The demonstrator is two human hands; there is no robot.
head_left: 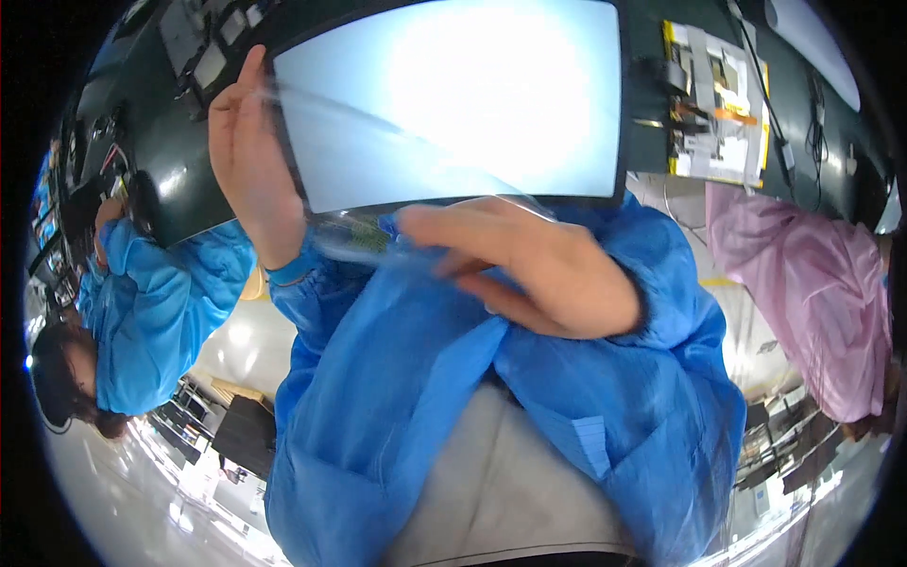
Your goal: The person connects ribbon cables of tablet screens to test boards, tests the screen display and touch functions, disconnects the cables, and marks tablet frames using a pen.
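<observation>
In front of me a lit white screen panel (pixel 378 123) with a thin dark frame lies on the dark table. A see-through film (pixel 378 118) crosses its lower left part, slanting from my left hand toward my right. My left hand (pixel 253 156) is at the panel's left edge, one finger stretched up and the others bent around the film's edge. My right hand (pixel 539 260) is just below the panel's lower edge, over my blue smock. Its fingers point left and are smeared by motion, so their grip is unclear. Near its fingertips is a blurred, clear, partly greenish patch (pixel 364 231).
Right of the panel lies a yellow-edged board (pixel 718 104) with taped parts and cables. Dark cables (pixel 817 132) run farther right. Small parts (pixel 203 61) lie at the far left. A person in a blue smock (pixel 175 293) works at left; a pink sleeve (pixel 803 283) shows at right.
</observation>
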